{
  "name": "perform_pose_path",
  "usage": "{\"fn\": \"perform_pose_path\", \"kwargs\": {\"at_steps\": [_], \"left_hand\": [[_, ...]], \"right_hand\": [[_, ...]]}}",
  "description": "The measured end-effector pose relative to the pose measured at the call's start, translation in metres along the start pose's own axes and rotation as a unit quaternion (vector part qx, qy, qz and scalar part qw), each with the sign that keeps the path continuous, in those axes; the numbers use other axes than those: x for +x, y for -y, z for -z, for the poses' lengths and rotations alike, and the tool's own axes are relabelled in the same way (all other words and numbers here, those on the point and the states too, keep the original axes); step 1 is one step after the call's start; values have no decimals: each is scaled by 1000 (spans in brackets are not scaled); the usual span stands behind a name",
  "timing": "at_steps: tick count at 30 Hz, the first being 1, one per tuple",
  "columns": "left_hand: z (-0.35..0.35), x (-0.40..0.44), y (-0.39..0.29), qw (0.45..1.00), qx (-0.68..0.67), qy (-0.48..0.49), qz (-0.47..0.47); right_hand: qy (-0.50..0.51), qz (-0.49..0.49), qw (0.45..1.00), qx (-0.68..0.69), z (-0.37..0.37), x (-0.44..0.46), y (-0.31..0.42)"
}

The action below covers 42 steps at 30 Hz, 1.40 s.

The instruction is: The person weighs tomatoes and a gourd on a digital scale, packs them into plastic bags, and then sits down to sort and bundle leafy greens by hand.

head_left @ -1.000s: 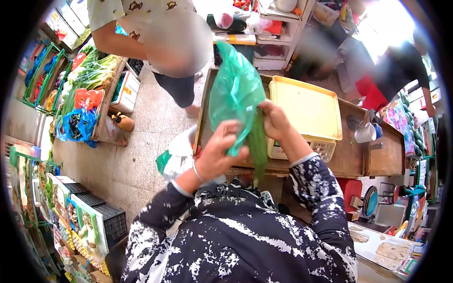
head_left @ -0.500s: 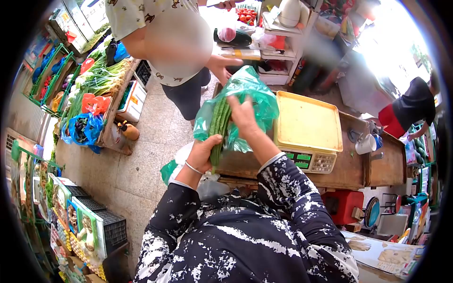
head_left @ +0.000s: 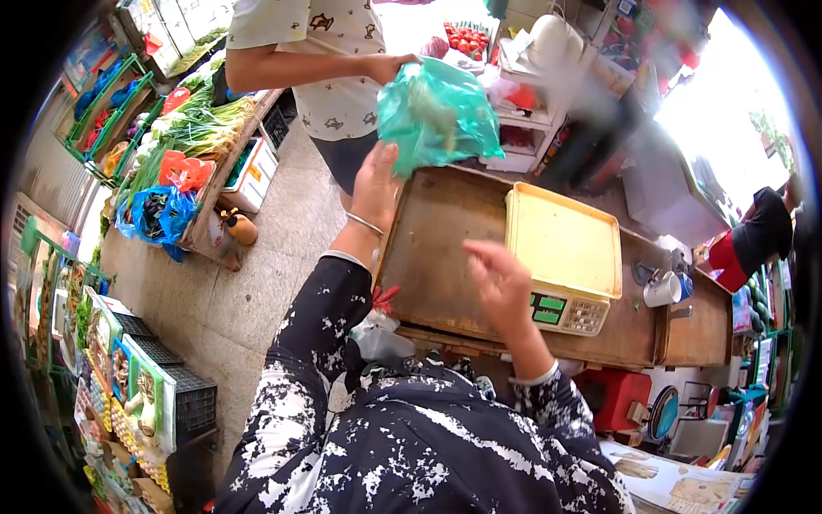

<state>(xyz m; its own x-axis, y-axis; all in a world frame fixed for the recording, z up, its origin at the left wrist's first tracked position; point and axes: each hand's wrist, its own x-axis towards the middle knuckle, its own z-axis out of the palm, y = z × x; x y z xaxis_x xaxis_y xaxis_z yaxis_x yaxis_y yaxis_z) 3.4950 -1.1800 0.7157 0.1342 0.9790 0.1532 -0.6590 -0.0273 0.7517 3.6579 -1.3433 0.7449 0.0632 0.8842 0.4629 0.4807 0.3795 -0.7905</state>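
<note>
A translucent green plastic bag (head_left: 445, 111) with pale green, blurred contents hangs over the far edge of the wooden table. Another person's hand (head_left: 394, 67) grips it at the top left. My left hand (head_left: 375, 184), a bangle at its wrist, is raised at the bag's lower left edge, fingers extended upward; whether it touches the plastic is unclear. Above the table, left of the yellow-tray weighing scale (head_left: 562, 240), my right hand (head_left: 501, 287) holds nothing, its fingers partly bent and apart, slightly blurred.
The wooden table (head_left: 449, 223) spans the front, with a white mug (head_left: 661, 289) at its right. Leafy vegetables (head_left: 201, 128) fill a stand at the left, by a blue bag (head_left: 163, 212). Black crates (head_left: 193, 394) stand lower left. Another person (head_left: 758, 231) bends at the far right.
The green bag has moved up and away from me into the other person's grip. The long green vegetables have left my left hand. My right hand has drawn back from the bag toward the scale.
</note>
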Motion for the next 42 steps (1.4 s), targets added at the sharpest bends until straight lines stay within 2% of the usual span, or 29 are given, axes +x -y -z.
{"fn": "perform_pose_path", "kwargs": {"at_steps": [1,3,4,5,6,7,8,10,11,12,13,14,16,17,20,21,24,25,32,37,42], "left_hand": [[9,2,5,992,30,-119,-8],[45,-5,27,984,11,-174,-34],[67,-15,38,985,9,-172,4],[99,-24,57,973,155,-152,83],[133,-37,90,965,207,-121,103],[134,-63,94,893,419,-121,108],[125,-87,89,762,615,-150,137],[151,-117,110,692,704,-69,143],[162,-126,118,685,694,-15,222],[171,-137,132,693,701,-26,165],[170,-138,133,728,667,-50,152],[171,-137,136,720,681,-49,126],[162,-132,127,698,686,-45,199],[160,-131,125,700,686,-51,192],[157,-133,120,685,704,-36,184],[155,-134,119,691,699,-44,180],[142,-134,112,693,698,-60,172],[137,-135,108,699,685,-68,194],[130,-135,105,690,678,-90,237],[129,-135,107,685,685,-95,230],[132,-135,108,684,689,-96,222]], "right_hand": [[4,-42,999,6,-2,-16,-9],[46,-123,991,-11,-3,-51,-33],[54,-151,987,-22,-3,-70,-46],[57,-148,986,-49,-4,-88,-56],[72,-161,982,-70,-4,-107,-66],[115,-163,973,-115,-4,-124,-79],[153,-193,958,-146,-3,-137,-82],[215,-212,936,-179,-4,-148,-80],[282,-239,910,-186,-4,-147,-79],[342,-230,894,-175,-8,-152,-96],[361,-218,889,-176,-9,-150,-99],[380,-207,884,-178,-13,-144,-100],[408,-166,867,-233,-17,-128,-97],[446,-151,845,-254,-21,-119,-97],[462,-104,848,-239,-35,-103,-100],[452,-64,859,-233,-42,-103,-106],[467,-28,861,-201,-54,-100,-112],[482,-20,853,-196,-57,-103,-117],[595,-18,786,-166,-54,-115,-132],[655,-16,736,-172,-46,-105,-140],[663,-34,730,-159,-49,-82,-134]]}}
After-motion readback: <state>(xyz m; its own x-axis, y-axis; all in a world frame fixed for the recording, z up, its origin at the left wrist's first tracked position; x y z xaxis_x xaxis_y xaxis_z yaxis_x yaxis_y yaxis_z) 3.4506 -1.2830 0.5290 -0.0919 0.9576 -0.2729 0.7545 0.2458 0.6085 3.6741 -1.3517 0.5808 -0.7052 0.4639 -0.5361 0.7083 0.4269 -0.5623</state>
